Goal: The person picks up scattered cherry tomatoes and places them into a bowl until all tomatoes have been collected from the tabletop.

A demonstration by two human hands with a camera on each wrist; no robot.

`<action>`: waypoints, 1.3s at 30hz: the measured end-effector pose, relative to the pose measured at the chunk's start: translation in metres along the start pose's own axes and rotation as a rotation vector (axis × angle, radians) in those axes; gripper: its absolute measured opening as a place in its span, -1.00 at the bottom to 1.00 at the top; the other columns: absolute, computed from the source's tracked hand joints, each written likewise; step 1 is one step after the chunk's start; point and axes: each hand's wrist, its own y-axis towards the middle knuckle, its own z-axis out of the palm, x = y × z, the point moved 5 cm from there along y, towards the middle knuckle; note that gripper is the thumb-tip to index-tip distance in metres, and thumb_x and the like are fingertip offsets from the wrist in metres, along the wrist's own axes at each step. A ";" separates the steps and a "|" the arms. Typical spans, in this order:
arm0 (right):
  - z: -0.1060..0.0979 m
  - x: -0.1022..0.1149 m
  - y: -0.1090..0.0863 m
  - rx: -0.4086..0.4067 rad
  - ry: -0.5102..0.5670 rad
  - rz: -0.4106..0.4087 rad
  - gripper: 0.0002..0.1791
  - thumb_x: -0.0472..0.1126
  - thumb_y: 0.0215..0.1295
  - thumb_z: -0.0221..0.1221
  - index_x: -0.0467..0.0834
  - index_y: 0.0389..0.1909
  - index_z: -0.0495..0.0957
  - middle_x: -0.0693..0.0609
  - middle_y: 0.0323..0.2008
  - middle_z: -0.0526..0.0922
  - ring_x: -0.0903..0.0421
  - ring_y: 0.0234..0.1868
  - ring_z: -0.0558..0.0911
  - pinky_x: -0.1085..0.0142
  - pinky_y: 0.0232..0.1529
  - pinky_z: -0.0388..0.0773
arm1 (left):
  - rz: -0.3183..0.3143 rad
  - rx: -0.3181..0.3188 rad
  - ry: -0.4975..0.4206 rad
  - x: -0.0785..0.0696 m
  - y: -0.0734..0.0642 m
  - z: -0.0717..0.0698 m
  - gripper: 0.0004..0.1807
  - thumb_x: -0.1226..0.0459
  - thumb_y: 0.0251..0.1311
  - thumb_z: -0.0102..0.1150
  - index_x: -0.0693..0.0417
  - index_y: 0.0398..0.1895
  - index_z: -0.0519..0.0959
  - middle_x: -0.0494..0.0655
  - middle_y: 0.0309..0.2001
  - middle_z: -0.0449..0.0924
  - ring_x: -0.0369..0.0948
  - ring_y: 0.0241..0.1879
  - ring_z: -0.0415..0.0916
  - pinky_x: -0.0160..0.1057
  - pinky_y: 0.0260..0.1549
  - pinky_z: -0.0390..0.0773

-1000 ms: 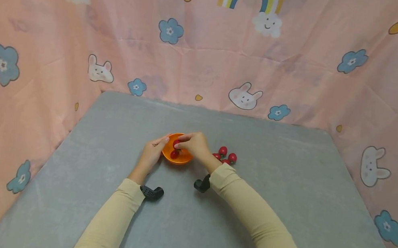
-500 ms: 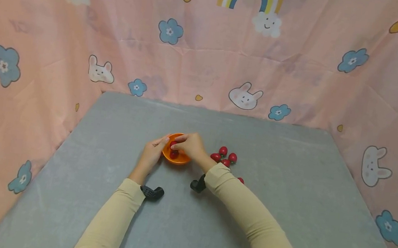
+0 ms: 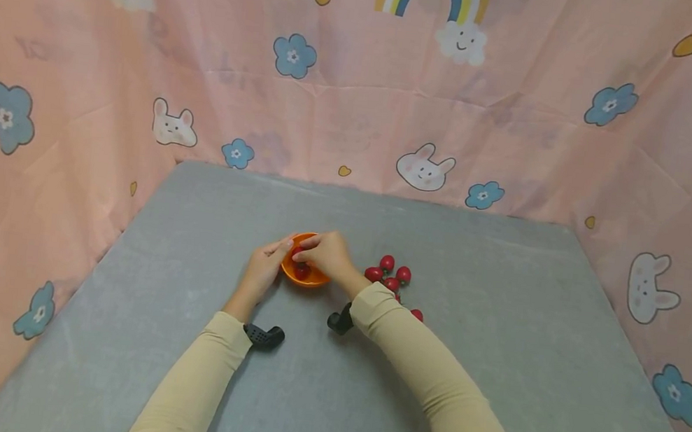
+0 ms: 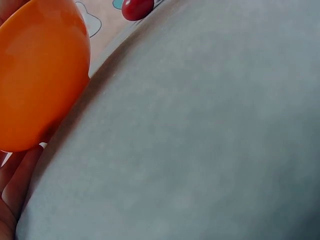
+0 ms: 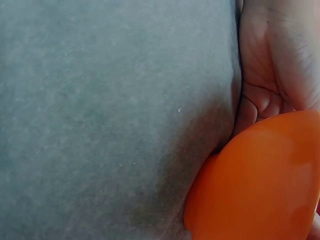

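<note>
An orange bowl stands on the grey table. My left hand holds its left side, thumb at the rim and fingers low along the outer wall, as the fingers in the left wrist view show. My right hand reaches over the bowl from the right and pinches a cherry tomato inside it, partly hidden by the fingers. Just below lies another cherry tomato in the bowl. The right wrist view shows the bowl's outer wall and hides the right fingertips.
Several loose cherry tomatoes lie right of the bowl, one partly behind the right sleeve. The grey tabletop spreads around them. A pink patterned cloth hangs along the back and sides.
My right hand has shifted slightly left and down in the bowl with the pinched cherry tomato. The right forearm moved left, exposing more tomatoes on the table. My left hand stays put.
</note>
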 end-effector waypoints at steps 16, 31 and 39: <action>0.001 -0.002 0.000 -0.010 0.005 0.020 -0.70 -0.16 0.14 0.43 -0.18 -0.11 0.76 -0.09 0.00 0.75 -0.01 0.02 0.66 0.22 0.10 0.65 | -0.008 -0.009 0.021 0.002 -0.001 -0.001 -0.49 0.00 0.44 0.04 0.07 0.30 0.52 -0.02 0.34 0.48 -0.09 0.45 0.30 -0.03 0.47 0.24; -0.058 -0.028 -0.013 -0.087 0.235 0.079 -0.65 -0.11 0.17 0.41 -0.13 -0.03 0.73 -0.06 0.02 0.75 0.01 0.16 0.58 0.18 0.19 0.55 | -0.029 -0.008 0.047 0.002 -0.001 -0.001 -0.48 -0.03 0.45 0.02 0.06 0.30 0.52 -0.09 0.36 0.47 -0.13 0.46 0.29 -0.06 0.47 0.24; -0.104 -0.056 -0.024 -0.159 0.333 0.051 -0.56 -0.09 0.20 0.38 -0.21 0.06 0.68 -0.15 0.07 0.71 -0.04 0.18 0.60 0.08 0.30 0.50 | -0.022 -0.012 0.059 0.003 -0.001 0.000 -0.48 -0.02 0.46 0.01 0.05 0.33 0.50 -0.04 0.38 0.45 -0.10 0.47 0.27 -0.04 0.48 0.23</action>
